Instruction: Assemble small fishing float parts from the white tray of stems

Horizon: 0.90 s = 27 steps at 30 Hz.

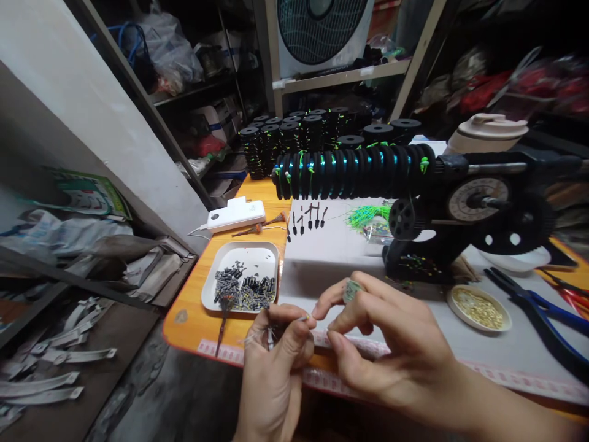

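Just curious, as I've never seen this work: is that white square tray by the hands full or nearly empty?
Partly filled: the white square tray holds a heap of small dark tubular pieces along its near side; the far half is bare.

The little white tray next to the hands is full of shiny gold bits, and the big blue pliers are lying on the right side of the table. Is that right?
Not quite. In the head view the white tray holds small dark grey pieces. The gold bits sit in a small round dish farther right. The blue pliers do lie on the right side.
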Motion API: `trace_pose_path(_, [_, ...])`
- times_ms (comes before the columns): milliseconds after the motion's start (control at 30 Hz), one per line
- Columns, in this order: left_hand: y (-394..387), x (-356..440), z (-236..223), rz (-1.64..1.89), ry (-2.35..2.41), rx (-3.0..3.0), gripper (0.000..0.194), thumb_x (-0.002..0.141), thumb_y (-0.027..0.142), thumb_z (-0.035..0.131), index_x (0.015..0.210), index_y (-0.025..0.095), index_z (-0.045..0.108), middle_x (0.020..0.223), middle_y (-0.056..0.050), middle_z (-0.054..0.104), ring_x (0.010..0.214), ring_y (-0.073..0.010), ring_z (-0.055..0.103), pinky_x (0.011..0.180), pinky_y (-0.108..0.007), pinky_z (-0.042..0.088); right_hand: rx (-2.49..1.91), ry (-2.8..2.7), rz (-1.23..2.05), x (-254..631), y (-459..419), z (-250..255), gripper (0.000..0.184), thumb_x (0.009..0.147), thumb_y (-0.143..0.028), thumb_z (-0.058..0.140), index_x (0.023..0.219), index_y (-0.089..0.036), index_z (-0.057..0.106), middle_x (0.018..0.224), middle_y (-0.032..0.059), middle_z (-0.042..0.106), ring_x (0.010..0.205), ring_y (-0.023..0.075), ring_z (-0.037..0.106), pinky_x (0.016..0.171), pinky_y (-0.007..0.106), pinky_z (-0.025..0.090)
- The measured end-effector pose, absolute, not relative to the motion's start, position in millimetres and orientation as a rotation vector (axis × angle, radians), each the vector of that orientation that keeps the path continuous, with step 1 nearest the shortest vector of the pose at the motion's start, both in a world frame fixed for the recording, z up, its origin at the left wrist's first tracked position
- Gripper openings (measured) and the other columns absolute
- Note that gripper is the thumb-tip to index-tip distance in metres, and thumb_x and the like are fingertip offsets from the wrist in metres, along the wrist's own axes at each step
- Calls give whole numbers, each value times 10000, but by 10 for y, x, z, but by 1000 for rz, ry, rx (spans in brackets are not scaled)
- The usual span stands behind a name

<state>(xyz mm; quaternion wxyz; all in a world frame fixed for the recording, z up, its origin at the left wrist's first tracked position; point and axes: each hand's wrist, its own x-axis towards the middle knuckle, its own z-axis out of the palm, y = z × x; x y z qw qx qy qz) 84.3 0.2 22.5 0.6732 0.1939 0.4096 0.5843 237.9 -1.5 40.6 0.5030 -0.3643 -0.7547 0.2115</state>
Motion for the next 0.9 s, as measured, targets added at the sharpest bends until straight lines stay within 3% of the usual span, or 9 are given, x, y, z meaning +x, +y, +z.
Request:
trace_pose_path(167, [95,434,106,1391,1334,1243,86,723,204,829,697,218,748,765,-7,665,780,-151,626,711,-185,494,-903,-1823,449,2393,15,432,126,872,-48,583,852,-172,576,813,40,584,762,146,572,600,246,439])
trace_pose_path(267, [134,182,35,1171,1504,1656,17,800,222,738,805,223,754,821,-24,656,744,-174,619,652,-233,470,-934,-1874,412,2401,27,432,106,906,-71,583,878,-170,608,755,24,566,708,149,518,603,269,408])
trace_pose_path(333, [131,88,-14,1015,1548,1759,109,815,286,722,898,216,733,820,-31,660,727,-198,625,659,-278,469,-938,-1908,388,2399,29,423,105,926,-81,582,896,-172,625,736,19,565,680,144,482,600,270,387])
trace_pose_path(467, [63,117,-61,1173,1625,1498,204,891,421,650,920,221,634,842,-38,676,805,-212,624,707,-293,463,-962,-1913,418,2377,18,411,102,942,-95,586,909,-166,652,734,27,581,678,146,470,601,265,378])
trace_pose_path(600, [-30,385,13,1327,1095,1083,259,944,393,602,763,209,579,767,-4,617,665,-137,569,613,-226,462,-975,-1865,518,2355,10,420,103,944,-115,608,893,-176,674,724,19,584,685,145,475,611,260,380])
trace_pose_path(700, [-100,661,89,1285,782,798,203,934,333,638,778,209,596,774,16,613,588,-99,532,556,-198,438,-940,-1815,585,2353,14,425,95,944,-139,626,905,-180,702,741,23,598,704,146,483,611,255,380])
trace_pose_path(900, [-168,940,121,1266,738,760,143,921,341,673,836,233,633,803,13,631,832,-156,620,800,-250,486,-923,-1766,537,2371,33,427,90,925,-145,663,906,-135,750,730,43,626,673,141,487,596,255,379])
